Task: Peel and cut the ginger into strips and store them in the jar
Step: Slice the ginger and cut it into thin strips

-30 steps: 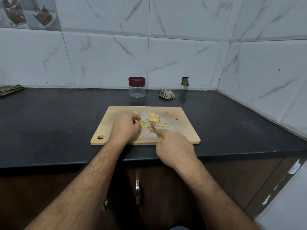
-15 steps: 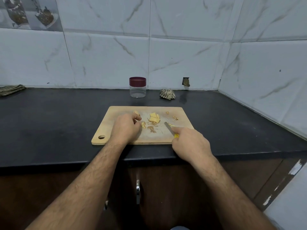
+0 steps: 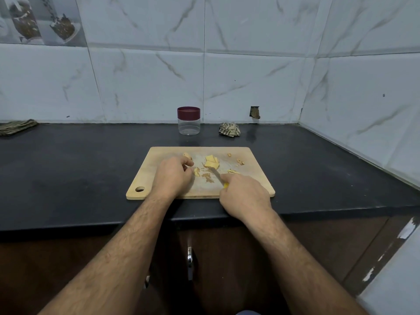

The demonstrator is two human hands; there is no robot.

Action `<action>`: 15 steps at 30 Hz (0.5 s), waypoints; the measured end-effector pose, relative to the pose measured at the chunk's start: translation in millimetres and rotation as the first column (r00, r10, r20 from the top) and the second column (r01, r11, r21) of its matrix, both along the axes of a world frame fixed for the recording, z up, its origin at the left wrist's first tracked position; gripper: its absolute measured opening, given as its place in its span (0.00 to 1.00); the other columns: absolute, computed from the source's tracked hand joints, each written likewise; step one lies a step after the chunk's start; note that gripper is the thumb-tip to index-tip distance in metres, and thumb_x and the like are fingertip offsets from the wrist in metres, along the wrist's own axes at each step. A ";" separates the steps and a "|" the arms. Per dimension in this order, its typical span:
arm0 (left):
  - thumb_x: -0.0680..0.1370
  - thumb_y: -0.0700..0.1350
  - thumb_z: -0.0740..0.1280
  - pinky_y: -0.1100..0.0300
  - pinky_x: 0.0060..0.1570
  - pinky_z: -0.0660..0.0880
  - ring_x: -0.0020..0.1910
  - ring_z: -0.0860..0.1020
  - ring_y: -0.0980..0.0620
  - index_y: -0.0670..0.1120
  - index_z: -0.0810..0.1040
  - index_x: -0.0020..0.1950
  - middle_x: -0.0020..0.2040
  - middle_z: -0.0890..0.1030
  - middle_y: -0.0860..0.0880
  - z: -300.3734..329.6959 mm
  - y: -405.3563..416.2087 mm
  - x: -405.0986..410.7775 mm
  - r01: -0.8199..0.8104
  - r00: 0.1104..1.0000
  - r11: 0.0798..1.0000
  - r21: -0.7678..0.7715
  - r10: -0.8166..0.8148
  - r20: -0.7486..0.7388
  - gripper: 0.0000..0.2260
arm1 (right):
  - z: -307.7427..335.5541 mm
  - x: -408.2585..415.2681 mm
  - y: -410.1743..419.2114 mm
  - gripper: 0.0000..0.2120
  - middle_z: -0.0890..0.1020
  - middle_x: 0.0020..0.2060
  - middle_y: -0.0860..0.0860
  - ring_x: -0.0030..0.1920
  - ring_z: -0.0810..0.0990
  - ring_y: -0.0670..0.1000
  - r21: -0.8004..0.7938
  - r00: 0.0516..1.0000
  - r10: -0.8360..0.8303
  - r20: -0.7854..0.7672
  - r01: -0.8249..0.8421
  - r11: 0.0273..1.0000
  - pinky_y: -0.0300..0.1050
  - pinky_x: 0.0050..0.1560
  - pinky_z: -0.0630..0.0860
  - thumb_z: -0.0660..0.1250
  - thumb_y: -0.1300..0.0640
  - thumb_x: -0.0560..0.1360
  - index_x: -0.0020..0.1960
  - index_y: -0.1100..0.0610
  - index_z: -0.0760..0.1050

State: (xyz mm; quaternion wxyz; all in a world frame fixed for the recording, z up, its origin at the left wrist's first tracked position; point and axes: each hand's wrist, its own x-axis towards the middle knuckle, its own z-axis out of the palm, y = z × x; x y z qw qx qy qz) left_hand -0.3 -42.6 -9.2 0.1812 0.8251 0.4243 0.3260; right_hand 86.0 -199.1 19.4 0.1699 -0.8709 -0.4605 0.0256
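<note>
A wooden cutting board (image 3: 254,178) lies on the black counter. On it rest yellow ginger slices (image 3: 211,162), a small ginger piece (image 3: 196,172), thin strips (image 3: 233,171) and brown peel scraps (image 3: 207,177). My left hand (image 3: 173,176) is curled over the board's left half, fingertips at the small piece; an unpeeled ginger bit (image 3: 187,155) shows just beyond it. My right hand (image 3: 244,194) grips a yellow-handled knife (image 3: 217,176), its blade pointing up-left toward the slices. A clear jar (image 3: 189,123) with a maroon lid stands closed near the back wall.
A crumpled striped cloth (image 3: 229,130) sits right of the jar. A folded cloth (image 3: 16,126) lies at the far left. Tiled walls close the back and right side. More peel bits (image 3: 239,161) lie on the board's upper right.
My right hand swung the knife out to the right, then came back left, so the blade now points at the ginger slices. The left hand has stayed put.
</note>
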 end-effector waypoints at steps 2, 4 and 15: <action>0.78 0.46 0.67 0.63 0.49 0.70 0.48 0.75 0.54 0.49 0.82 0.59 0.54 0.83 0.50 -0.4 0.6 0.3 -0.002 1.000 1.000 0.005 0.002 0.000 0.11 | -2.4 3.1 -5.4 0.24 0.79 0.61 0.50 0.60 0.76 0.55 0.009 1.000 -0.023 -0.009 0.024 1.000 0.46 0.46 0.69 0.57 0.59 0.76 0.70 0.45 0.71; 0.78 0.47 0.67 0.63 0.48 0.69 0.46 0.74 0.55 0.49 0.82 0.59 0.53 0.83 0.50 -0.9 0.8 0.9 -0.004 1.000 1.000 0.010 0.004 0.001 0.11 | -3.8 4.7 -9.8 0.24 0.79 0.60 0.50 0.59 0.76 0.55 0.018 0.999 -0.045 -0.021 0.045 0.999 0.45 0.45 0.67 0.57 0.59 0.76 0.70 0.45 0.71; 0.78 0.46 0.67 0.62 0.49 0.71 0.47 0.76 0.54 0.48 0.82 0.60 0.54 0.83 0.50 -2.3 1.4 1.3 0.002 1.000 1.000 0.013 -0.002 -0.004 0.11 | 0.2 -3.4 0.9 0.22 0.79 0.59 0.50 0.57 0.76 0.54 0.012 0.999 -0.041 -0.025 0.042 0.999 0.45 0.44 0.66 0.58 0.59 0.77 0.69 0.47 0.72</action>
